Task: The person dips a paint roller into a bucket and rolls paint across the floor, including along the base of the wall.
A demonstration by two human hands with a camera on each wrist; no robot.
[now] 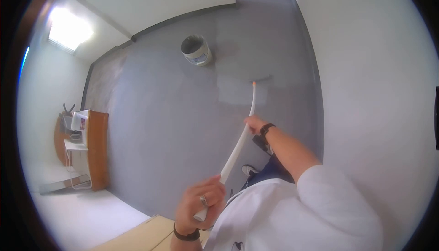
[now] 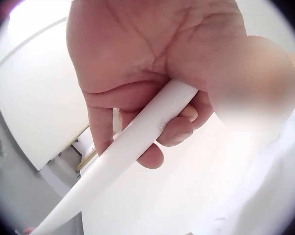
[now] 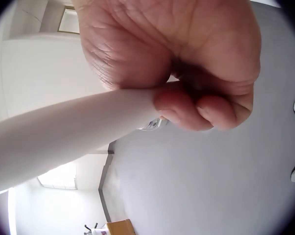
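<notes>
The left hand [image 1: 196,197] curls round the near end of the white pole [image 1: 235,152], which slants forward past the gripping right hand [image 1: 255,125], nearer its dark crossbar [image 1: 263,79], toward the right edge of the floor [image 1: 160,113].

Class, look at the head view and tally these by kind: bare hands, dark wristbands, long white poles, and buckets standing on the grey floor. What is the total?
Hands: 2 (left hand, right hand)
Wristbands: 2 (left wristband, right wristband)
Poles: 1 (white pole)
Buckets on the floor: 1 (bucket)
Total: 6
</notes>
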